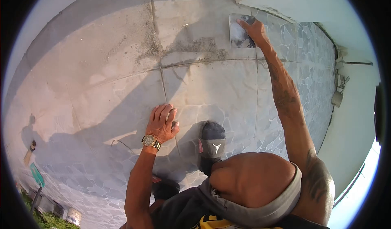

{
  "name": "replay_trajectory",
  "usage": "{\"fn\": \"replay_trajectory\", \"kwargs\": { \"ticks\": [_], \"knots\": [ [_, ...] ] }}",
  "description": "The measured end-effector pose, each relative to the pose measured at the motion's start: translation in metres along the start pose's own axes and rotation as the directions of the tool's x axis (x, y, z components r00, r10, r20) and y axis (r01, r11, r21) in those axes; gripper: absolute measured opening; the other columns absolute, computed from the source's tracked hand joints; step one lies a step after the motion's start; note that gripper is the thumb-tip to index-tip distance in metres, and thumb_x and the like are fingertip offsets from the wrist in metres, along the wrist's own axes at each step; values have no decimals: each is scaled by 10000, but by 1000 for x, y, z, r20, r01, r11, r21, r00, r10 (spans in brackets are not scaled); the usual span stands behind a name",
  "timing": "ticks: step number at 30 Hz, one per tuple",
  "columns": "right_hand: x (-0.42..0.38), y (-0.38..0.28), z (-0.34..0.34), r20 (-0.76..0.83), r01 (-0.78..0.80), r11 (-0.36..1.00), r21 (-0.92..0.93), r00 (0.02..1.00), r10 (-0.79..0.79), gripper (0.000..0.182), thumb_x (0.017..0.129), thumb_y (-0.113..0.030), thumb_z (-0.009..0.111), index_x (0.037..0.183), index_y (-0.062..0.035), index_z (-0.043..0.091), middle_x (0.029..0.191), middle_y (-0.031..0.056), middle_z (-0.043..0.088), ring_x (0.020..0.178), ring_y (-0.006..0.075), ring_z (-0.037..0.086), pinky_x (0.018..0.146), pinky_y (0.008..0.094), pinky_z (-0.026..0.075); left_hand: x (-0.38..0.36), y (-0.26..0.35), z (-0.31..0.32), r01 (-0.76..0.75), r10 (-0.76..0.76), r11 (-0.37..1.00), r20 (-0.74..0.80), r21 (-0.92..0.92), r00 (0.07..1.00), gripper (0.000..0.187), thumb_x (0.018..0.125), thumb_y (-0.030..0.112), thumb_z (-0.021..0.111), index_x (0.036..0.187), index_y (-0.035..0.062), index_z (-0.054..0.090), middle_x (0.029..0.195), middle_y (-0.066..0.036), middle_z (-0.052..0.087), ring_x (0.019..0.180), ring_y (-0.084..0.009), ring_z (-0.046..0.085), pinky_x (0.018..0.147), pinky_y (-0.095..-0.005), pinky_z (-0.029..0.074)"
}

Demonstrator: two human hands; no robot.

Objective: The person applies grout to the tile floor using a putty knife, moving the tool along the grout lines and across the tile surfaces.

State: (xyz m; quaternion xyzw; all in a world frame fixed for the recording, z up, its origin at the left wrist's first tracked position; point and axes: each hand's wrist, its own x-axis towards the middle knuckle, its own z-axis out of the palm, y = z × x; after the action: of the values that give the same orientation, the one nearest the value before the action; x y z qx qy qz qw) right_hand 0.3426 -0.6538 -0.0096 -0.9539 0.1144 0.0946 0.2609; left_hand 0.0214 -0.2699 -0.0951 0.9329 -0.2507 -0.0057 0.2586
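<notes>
Out at the upper right, my right hand (257,32) is closed on the right edge of a flat, square dark-grey sheet (240,38) with pale, dusty patches. The sheet lies against the paved floor (211,86) beside a strip of loose grit (195,46). Nearer my body, my left hand (162,123) is down at the floor by a joint line, its fingers bent. Something small and dark (174,124) shows between its thumb and forefinger; I cannot tell what it is. A metal watch (150,141) is on the left wrist.
My slip-on shoe (212,145) stands between my hands. A brush (30,152), a green tool (37,175) and a white bucket (73,216) are at the lower left. Along the right runs a white wall (352,119), with broken blocks (337,98) at its foot.
</notes>
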Motion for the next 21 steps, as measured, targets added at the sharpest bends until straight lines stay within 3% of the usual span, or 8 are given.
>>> {"fn": "replay_trajectory", "kwargs": {
  "ticks": [2, 5, 7, 10, 12, 17, 20, 21],
  "knots": [
    [-19, 101, -33, -19, -15, 995, 100, 1000, 17, 505, 870, -404, 775, 1004, 78, 710, 827, 129, 723, 695, 170, 665, 637, 349, 520, -4, -1, 5, 1, -2, 1000, -23, -27, 1000, 544, 802, 299, 686, 1293, 106, 552, 1370, -102, 494, 1311, -303, 466, 1123, -521, 383],
    [-69, 136, -24, -113, 6, 993, 122, 994, 8, 503, 865, -403, 779, 985, 81, 712, 811, 122, 714, 699, 189, 648, 669, 360, 524, -3, -4, 9, -6, 2, 998, -54, -70, 999, 528, 795, 287, 706, 1268, 93, 572, 1371, -105, 499, 1321, -310, 461, 1133, -524, 369],
    [-68, 118, 25, -85, -80, 992, 95, 992, 88, 513, 855, -416, 785, 922, 85, 702, 773, 137, 694, 690, 206, 627, 679, 366, 518, -3, -2, 6, -5, 3, 998, -33, -62, 999, 546, 787, 274, 712, 1277, 86, 562, 1370, -118, 491, 1327, -322, 453, 1131, -536, 362],
    [-74, 35, 58, -81, 144, 988, -61, 986, -149, 622, 850, -486, 772, 972, 113, 657, 732, 221, 657, 685, 242, 645, 680, 407, 523, -1, -1, 2, -26, 26, 999, -18, -43, 1000, 555, 790, 266, 712, 1288, 84, 551, 1373, -129, 485, 1331, -330, 448, 1132, -544, 356],
    [-71, 30, 38, -10, 2, 1000, 18, 1000, -2, 630, 850, -483, 774, 1027, 111, 656, 807, 229, 698, 736, 257, 686, 707, 401, 538, 3, -2, 2, -33, 32, 999, -21, -40, 999, 552, 796, 278, 707, 1290, 82, 555, 1372, -126, 494, 1333, -323, 449, 1135, -537, 356],
    [-71, 87, 36, -82, -20, 992, 128, 996, 31, 571, 849, -436, 783, 1021, 98, 675, 856, 216, 729, 770, 274, 711, 741, 397, 555, -3, 0, 6, -4, 3, 1000, -62, -23, 998, 535, 803, 301, 702, 1273, 77, 579, 1366, -111, 522, 1330, -306, 457, 1137, -517, 361],
    [-87, -25, 91, -74, -42, 996, 79, 996, 48, 535, 842, -424, 785, 925, 94, 678, 781, 247, 696, 731, 296, 702, 709, 427, 548, -1, 1, 1, -9, 8, 1000, -44, -21, 999, 515, 805, 297, 701, 1259, 79, 590, 1367, -107, 524, 1328, -302, 459, 1134, -515, 367],
    [-86, -52, 120, -120, 76, 996, 53, 990, -69, 540, 837, -430, 788, 882, 95, 671, 733, 244, 676, 683, 297, 681, 675, 432, 536, 0, -1, 1, -13, 12, 1000, -35, -13, 999, 527, 802, 291, 707, 1267, 83, 577, 1369, -113, 516, 1327, -310, 457, 1132, -519, 366]
  ]
}}
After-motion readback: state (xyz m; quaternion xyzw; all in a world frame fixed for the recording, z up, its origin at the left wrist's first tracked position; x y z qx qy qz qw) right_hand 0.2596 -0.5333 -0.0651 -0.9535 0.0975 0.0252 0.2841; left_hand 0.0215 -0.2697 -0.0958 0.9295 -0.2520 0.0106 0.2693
